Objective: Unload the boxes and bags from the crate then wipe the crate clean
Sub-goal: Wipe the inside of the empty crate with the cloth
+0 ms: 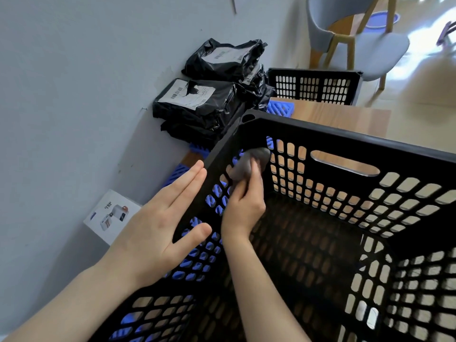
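Observation:
A large black slotted crate (345, 144) fills the lower right of the head view, and nothing lies inside it. My right hand (243, 203) reaches into the crate and grips a grey cloth (249, 164), which it presses against the inside of the left wall near the far corner. My left hand (158, 228) lies flat with straight fingers against the outside of that same wall, its thumb over the rim. Black mailing bags (209, 99) with white labels are piled against the wall beyond the crate. A white product box (111, 215) lies at the foot of the wall on the left.
A second black crate (313, 86) stands behind the bags. Blue slotted plastic (280, 108) lies under the bags and shows through the crate's holes. A wooden tabletop (340, 117) runs behind the crate. A grey chair (357, 45) with wooden legs stands at the upper right.

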